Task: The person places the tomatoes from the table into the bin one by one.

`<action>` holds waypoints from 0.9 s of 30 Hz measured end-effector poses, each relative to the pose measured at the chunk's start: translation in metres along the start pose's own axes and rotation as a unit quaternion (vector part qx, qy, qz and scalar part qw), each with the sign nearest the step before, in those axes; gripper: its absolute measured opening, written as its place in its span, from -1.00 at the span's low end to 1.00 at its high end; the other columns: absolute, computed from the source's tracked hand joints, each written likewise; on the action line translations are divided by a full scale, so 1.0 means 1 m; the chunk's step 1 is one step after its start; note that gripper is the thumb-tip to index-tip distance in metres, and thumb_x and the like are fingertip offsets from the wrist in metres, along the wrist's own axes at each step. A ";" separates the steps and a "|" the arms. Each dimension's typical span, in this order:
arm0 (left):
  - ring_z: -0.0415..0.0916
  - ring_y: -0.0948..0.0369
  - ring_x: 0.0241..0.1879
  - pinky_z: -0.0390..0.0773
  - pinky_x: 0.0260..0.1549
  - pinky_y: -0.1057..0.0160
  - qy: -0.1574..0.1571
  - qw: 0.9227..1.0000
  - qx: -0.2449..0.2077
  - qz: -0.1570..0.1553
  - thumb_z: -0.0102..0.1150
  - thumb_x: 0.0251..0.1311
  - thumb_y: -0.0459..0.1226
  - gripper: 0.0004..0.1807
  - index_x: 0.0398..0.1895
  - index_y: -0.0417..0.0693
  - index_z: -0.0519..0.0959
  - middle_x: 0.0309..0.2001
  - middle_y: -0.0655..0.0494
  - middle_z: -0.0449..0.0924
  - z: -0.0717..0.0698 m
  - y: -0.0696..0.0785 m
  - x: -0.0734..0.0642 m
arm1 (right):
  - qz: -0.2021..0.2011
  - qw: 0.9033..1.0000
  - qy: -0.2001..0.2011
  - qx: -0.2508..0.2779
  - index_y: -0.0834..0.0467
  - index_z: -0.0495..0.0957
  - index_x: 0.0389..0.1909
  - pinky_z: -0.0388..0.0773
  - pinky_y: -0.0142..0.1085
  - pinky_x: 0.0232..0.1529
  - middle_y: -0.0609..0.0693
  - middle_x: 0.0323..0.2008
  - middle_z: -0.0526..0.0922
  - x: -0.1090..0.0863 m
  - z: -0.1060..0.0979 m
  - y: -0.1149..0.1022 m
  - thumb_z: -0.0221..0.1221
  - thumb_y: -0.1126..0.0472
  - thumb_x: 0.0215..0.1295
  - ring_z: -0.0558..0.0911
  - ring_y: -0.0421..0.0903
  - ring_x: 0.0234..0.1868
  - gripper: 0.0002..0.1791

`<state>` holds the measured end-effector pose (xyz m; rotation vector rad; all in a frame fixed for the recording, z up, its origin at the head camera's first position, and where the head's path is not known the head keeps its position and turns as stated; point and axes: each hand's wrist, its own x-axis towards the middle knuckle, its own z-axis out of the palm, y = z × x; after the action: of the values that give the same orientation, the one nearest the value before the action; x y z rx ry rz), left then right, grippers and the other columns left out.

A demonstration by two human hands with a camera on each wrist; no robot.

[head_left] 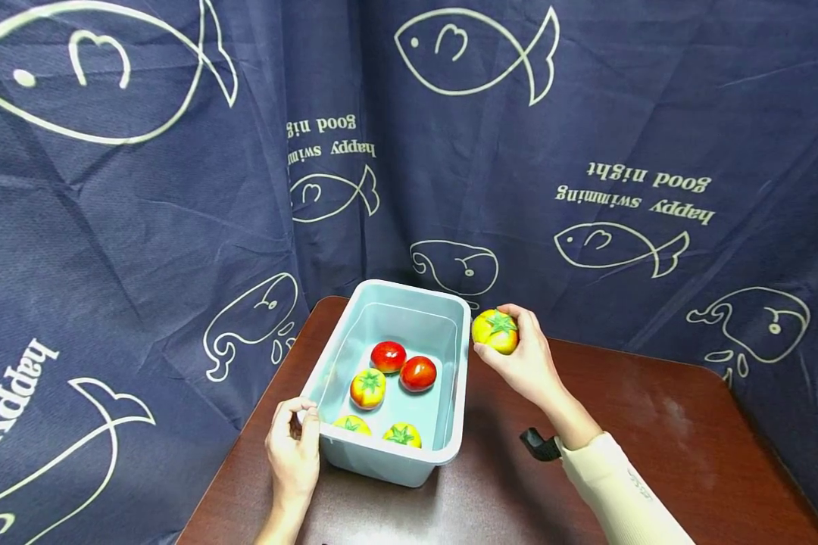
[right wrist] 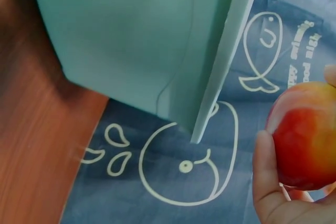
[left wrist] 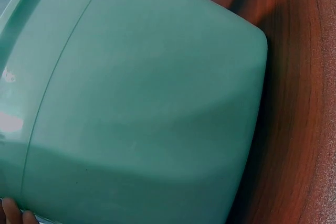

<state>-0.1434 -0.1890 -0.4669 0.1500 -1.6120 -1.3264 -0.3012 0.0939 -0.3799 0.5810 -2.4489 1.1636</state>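
Observation:
My right hand (head_left: pixel 528 362) grips a yellow-and-red tomato (head_left: pixel 495 331) with a green leafy top, just outside the right rim of a light blue plastic bin (head_left: pixel 460 409). In the right wrist view, the red underside of that tomato (right wrist: pixel 307 135) shows between thumb and fingers. My left hand (head_left: pixel 295 454) pinches the bin's rim at its near left corner; only its fingertips appear in the left wrist view, by the bin wall (left wrist: pixel 147 93). Inside the bin lie two plain red fruits (head_left: pixel 418 374), a yellow-orange tomato (head_left: pixel 368 389) and two yellow ones (head_left: pixel 402 435), partly hidden by the near wall.
The bin stands on a reddish-brown wooden table (head_left: pixel 654 439). A dark blue curtain (head_left: pixel 484 151) with fish and whale drawings hangs behind and to the left. A black strap end (head_left: pixel 540 445) sticks out by the right sleeve (head_left: pixel 613 484).

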 end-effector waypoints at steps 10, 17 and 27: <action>0.31 0.38 -0.46 0.26 -0.50 0.47 -0.003 1.000 -0.011 0.020 0.03 0.06 -0.63 -0.94 -0.39 -0.48 0.50 -0.40 -0.18 0.49 0.001 0.008 0.002 | -0.025 0.999 -0.028 0.035 0.15 0.32 0.21 0.46 -0.19 -0.12 0.08 0.04 0.42 0.000 0.008 -0.012 0.44 0.18 -0.04 0.45 -0.03 -0.07 -0.24; 0.33 0.41 -0.44 0.28 -0.49 0.47 -0.003 1.000 -0.006 0.004 0.06 0.06 -0.64 -0.88 -0.36 -0.41 0.54 -0.38 -0.18 0.49 0.001 -0.012 -0.001 | -0.051 0.997 -0.040 0.051 0.17 0.34 0.19 0.45 -0.28 -0.11 0.08 0.04 0.44 -0.003 0.017 -0.020 0.45 0.22 -0.08 0.47 -0.05 -0.06 -0.24; 0.35 0.41 -0.41 0.29 -0.46 0.50 0.003 1.000 0.004 0.008 0.06 0.01 -0.69 -0.84 -0.36 -0.42 0.54 -0.38 -0.19 0.50 0.002 -0.018 -0.002 | -0.065 0.993 -0.079 0.067 0.11 0.36 0.21 0.51 -0.25 -0.12 -0.01 0.03 0.46 -0.012 0.036 -0.028 0.47 0.17 -0.08 0.49 -0.09 -0.08 -0.23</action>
<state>-0.1522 -0.1939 -0.4823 0.1460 -1.6113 -1.3068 -0.2826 0.0516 -0.3892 0.8884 -2.4317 1.2792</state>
